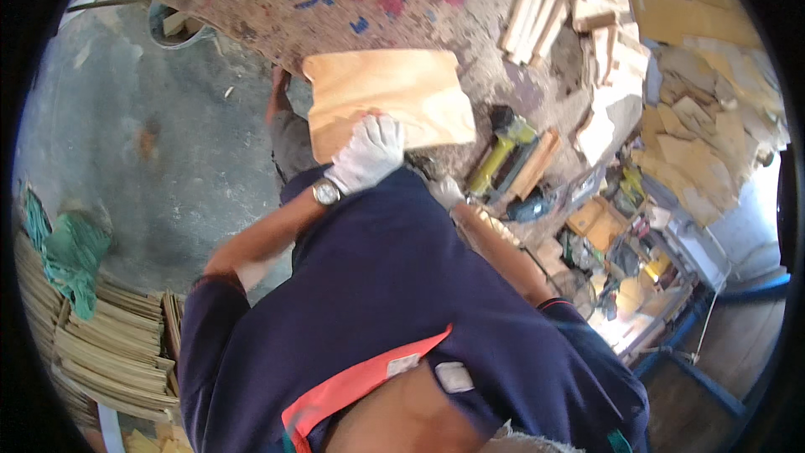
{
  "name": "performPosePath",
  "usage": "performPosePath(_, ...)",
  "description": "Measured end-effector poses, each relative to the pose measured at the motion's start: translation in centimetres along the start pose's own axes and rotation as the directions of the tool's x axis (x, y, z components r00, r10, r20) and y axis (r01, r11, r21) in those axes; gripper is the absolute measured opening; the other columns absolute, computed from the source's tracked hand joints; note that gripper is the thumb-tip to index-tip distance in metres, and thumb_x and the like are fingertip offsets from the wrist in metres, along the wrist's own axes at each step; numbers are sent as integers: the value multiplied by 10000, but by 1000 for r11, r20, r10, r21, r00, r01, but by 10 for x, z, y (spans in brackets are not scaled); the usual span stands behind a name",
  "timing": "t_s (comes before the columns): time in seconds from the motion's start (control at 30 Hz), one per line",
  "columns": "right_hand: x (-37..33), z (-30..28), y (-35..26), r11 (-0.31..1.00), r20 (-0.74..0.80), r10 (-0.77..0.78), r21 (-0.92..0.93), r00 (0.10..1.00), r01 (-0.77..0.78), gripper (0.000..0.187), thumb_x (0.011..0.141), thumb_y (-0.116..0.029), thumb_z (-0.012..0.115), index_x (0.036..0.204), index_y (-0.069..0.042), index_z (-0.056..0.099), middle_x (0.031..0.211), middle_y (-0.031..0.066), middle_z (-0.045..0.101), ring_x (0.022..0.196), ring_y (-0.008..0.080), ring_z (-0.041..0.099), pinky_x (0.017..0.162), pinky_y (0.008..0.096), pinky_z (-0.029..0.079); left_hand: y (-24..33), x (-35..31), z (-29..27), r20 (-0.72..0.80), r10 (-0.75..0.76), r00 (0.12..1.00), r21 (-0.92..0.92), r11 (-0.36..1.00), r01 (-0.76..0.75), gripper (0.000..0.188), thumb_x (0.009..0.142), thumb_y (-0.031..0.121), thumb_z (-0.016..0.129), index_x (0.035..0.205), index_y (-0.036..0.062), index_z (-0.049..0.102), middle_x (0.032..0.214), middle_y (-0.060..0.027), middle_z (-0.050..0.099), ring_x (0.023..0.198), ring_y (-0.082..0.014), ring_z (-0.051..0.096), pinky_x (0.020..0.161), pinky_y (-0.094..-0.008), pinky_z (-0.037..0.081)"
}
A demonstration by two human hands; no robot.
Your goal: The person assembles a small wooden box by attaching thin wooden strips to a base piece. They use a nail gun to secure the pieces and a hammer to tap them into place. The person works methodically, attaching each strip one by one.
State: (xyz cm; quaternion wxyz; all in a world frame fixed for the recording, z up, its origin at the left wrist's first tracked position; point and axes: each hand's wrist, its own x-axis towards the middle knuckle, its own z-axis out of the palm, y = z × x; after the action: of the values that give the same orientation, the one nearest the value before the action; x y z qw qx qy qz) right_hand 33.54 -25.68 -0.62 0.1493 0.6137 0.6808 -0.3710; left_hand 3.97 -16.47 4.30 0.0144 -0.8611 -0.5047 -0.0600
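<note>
A shaped plywood panel with notched edges and pale wavy grain lies at the near edge of the worktable. My left hand, in a white glove with a watch at the wrist, rests flat on its near edge, fingers stretched out. To the right, my right hand, also gloved, is low beside the table edge; its fingers are mostly hidden, so what it holds does not show. Closest to it is a yellow-green nail gun with a black end, lying on the table next to a strip of wood.
Wood blocks are stacked at the table's far right, near a pile of thin plywood offcuts. A cluttered tray of tools stands at right. A bucket sits far left; stacked boards with a green cloth lie near left.
</note>
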Motion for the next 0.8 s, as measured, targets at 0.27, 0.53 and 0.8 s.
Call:
performPosePath(0.27,-30,-41,-43,406,266,645,675,716,-616,303,928,-327,658,806,-52,621,617,20,540,468,135,497,426,311,392,-14,29,-28,193,-36,981,-49,998,46,127,859,221,625,937,123,602,921,-73,618,835,-208,636,704,-335,539)
performPosePath(0.53,1,-65,-55,372,-59,566,908,822,-191,378,973,-417,654,753,-114,601,612,-29,536,482,81,465,438,296,342,-70,93,-60,244,-67,967,-403,900,164,330,815,292,716,1057,75,663,938,-132,715,843,-313,712,731,-439,568)
performPosePath(0.8,9,-135,-77,172,-308,579,951,755,257,393,1039,-456,571,802,-143,541,614,-82,453,504,27,395,449,233,292,-99,85,-36,64,-396,916,-911,351,216,429,768,236,849,1100,-8,730,1011,-197,752,876,-270,754,755,-347,567)
